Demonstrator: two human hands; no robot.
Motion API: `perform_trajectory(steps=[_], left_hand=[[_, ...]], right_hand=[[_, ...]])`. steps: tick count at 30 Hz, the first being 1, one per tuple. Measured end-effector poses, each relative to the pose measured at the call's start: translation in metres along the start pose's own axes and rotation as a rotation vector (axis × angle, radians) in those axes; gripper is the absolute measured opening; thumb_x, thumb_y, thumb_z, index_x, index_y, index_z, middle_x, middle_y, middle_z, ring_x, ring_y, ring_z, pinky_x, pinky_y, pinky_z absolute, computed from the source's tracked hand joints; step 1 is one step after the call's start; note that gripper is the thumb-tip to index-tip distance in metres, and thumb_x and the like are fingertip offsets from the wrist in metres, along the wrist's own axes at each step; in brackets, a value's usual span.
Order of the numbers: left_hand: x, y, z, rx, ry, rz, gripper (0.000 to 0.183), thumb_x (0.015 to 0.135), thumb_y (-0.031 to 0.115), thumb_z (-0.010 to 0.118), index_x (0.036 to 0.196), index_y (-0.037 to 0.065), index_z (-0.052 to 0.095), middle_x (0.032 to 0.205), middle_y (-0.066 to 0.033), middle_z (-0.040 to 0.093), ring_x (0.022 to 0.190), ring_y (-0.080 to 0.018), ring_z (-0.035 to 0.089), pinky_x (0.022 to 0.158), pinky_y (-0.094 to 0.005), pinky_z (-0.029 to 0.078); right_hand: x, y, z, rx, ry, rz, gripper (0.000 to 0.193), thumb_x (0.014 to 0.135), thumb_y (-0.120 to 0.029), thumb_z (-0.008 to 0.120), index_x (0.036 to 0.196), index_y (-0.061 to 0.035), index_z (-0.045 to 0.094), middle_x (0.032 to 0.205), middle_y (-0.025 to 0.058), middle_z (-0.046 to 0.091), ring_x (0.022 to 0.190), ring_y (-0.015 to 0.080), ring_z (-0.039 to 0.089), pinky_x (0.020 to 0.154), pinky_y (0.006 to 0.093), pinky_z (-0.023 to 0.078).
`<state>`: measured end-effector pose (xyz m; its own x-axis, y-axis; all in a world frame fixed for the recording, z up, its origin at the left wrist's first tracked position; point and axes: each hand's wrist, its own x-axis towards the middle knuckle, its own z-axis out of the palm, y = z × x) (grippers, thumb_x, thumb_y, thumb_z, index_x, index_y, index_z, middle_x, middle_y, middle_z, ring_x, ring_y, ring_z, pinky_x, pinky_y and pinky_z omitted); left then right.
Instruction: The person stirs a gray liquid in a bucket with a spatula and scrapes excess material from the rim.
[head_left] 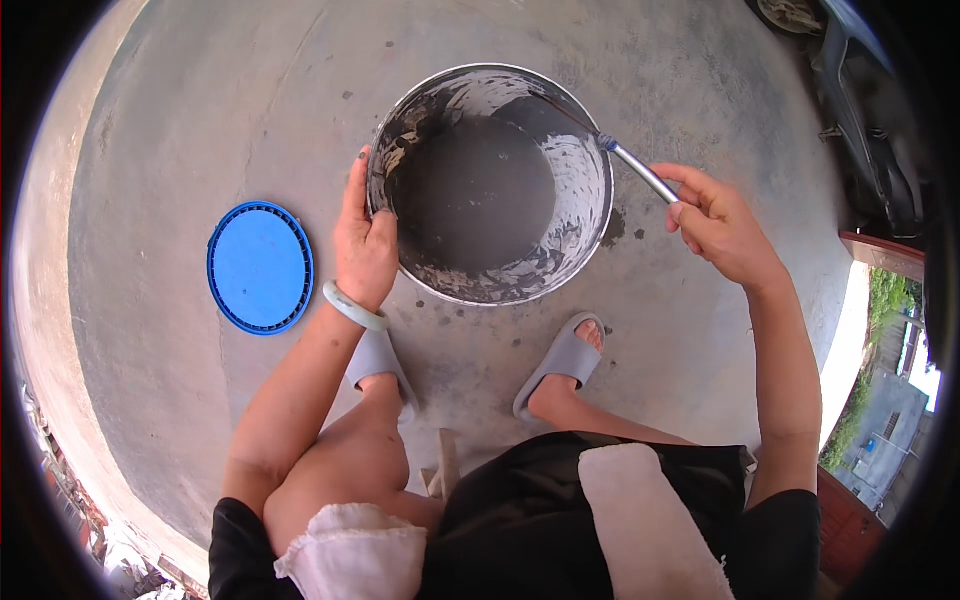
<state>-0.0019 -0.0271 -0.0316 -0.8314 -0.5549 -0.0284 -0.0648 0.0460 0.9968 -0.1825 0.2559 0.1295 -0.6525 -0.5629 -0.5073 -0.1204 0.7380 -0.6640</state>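
In front of me a large round bucket (580, 185) stands on the floor, its inner wall streaked with white and dark grey. Grey, muddy-looking liquid (475, 190) covers its bottom. My left hand (366, 245) grips the bucket's left rim, thumb at the edge; a pale bangle (354, 307) circles that wrist. Between thumb and fingers, my right hand (722, 225) holds a silver-handled tool (640, 170) across the right rim. Its thin shaft reaches inside along the far right wall; I cannot make out the kind of its head.
A blue round lid (261, 267) lies on the concrete floor (170, 170) left of the bucket. My feet in grey slippers (560, 365) are just below the bucket. White cloths (360, 555) rest on my lap. At the far right stands a dark vehicle-like object (860, 130).
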Motion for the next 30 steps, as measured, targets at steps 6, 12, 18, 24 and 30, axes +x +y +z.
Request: perform_trajectory(steps=[6,12,18,24,30], left_hand=[[0.001,0.012,0.002,-0.067,-0.052,-0.136,0.067,0.078,-0.006,0.038,0.144,0.001,0.030,0.144,-0.0152,0.039,0.131,-0.0238,0.040,0.107,-0.0293,0.030],[0.001,-0.004,-0.001,-0.023,-0.019,0.010,0.068,0.075,-0.004,0.039,0.143,0.003,0.033,0.144,-0.0192,0.037,0.134,-0.0301,0.036,0.109,-0.0327,0.028],[0.002,0.004,-0.002,0.023,-0.029,0.045,0.070,0.075,-0.005,0.040,0.143,0.004,0.034,0.145,-0.0143,0.039,0.133,-0.0210,0.037,0.108,-0.0281,0.028],[0.002,0.001,-0.008,-0.069,-0.091,-0.006,0.070,0.074,-0.007,0.041,0.143,0.005,0.036,0.146,-0.0115,0.038,0.128,-0.0169,0.041,0.099,-0.0248,0.037],[0.003,0.003,-0.010,-0.203,-0.137,-0.088,0.071,0.074,-0.005,0.044,0.143,0.010,0.038,0.149,-0.0178,0.032,0.132,-0.0293,0.040,0.101,-0.0272,0.036]], right_hand=[[-0.057,-0.014,0.042,0.336,0.159,0.203,0.045,0.090,-0.002,0.045,0.134,-0.0021,0.045,0.085,0.0042,0.054,0.062,0.0055,0.047,0.045,0.0206,0.037],[-0.077,-0.039,0.076,0.610,0.309,0.349,0.047,0.091,0.000,0.042,0.138,-0.0023,0.038,0.089,0.0052,0.052,0.061,0.0050,0.041,0.043,0.0191,0.034],[-0.062,-0.043,0.095,0.624,0.360,0.354,0.047,0.091,0.001,0.045,0.137,-0.0027,0.039,0.087,0.0033,0.052,0.060,0.0051,0.041,0.044,0.0190,0.034],[-0.044,-0.036,0.098,0.554,0.403,0.340,0.045,0.091,0.000,0.048,0.135,-0.0018,0.043,0.085,0.0029,0.054,0.059,0.0049,0.043,0.043,0.0189,0.034],[-0.026,-0.032,0.090,0.487,0.372,0.335,0.043,0.091,-0.002,0.049,0.134,-0.0020,0.046,0.083,0.0028,0.054,0.057,0.0050,0.042,0.043,0.0193,0.033]])
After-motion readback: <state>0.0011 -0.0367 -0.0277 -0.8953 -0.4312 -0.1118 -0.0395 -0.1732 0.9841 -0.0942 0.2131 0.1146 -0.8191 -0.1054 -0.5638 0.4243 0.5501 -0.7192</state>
